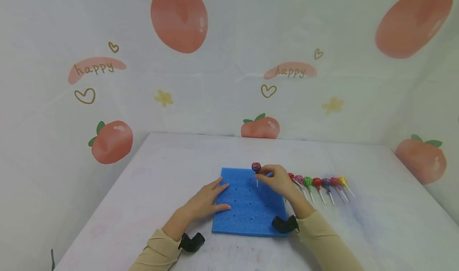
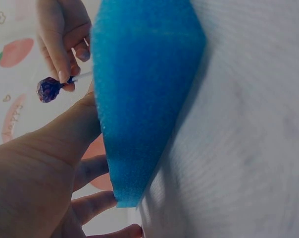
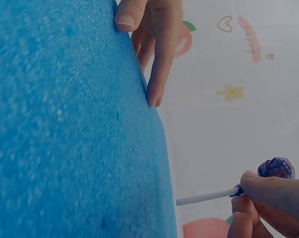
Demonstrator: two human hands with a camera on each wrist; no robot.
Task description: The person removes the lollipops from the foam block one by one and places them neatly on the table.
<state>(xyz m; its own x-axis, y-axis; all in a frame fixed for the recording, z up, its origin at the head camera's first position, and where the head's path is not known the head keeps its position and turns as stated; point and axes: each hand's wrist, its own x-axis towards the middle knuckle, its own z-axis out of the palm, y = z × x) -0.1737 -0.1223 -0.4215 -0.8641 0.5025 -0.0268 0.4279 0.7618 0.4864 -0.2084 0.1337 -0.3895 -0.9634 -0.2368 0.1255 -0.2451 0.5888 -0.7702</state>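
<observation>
My right hand (image 1: 277, 179) pinches a lollipop (image 1: 256, 167) just below its dark blue and red wrapped head. The white stick (image 3: 206, 197) points down toward a blue foam block (image 1: 240, 221), and in the right wrist view its tip stands apart from the foam. Small holes dot the block's top face. My left hand (image 1: 203, 201) rests at the block's left edge with fingers spread, thumb and fingertips touching the foam. In the left wrist view the block's thick side (image 2: 144, 89) fills the middle, and the lollipop head (image 2: 48, 89) shows beyond it.
Right of the block lies a row of several wrapped lollipops (image 1: 317, 182) in red, pink, green, purple and yellow, sticks toward me. My right forearm partly covers the row's left end. A white cloth with printed fruit (image 1: 259, 127) hangs behind the white table (image 1: 186, 151).
</observation>
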